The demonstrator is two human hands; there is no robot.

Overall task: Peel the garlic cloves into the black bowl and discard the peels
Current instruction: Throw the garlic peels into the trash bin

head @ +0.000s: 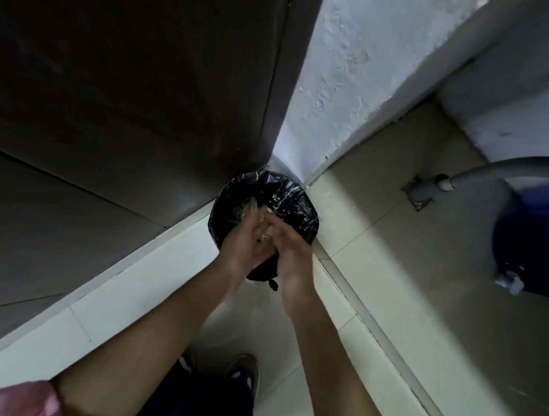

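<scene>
A round bin lined with a black plastic bag (294,206) stands on the floor in the corner between a dark door and a white wall. My left hand (244,241) and my right hand (291,251) are pressed together palm to palm directly over the bin's mouth. A few pale garlic peels (266,236) show between the palms. Pale scraps lie inside the bag, partly hidden by my fingers. The black bowl and the garlic cloves are out of view.
A dark wooden door (128,81) fills the left. The white wall (359,66) rises behind the bin. A blue drum (536,241) with a grey pipe (499,169) stands at right. My feet (240,369) are on the pale tiled floor.
</scene>
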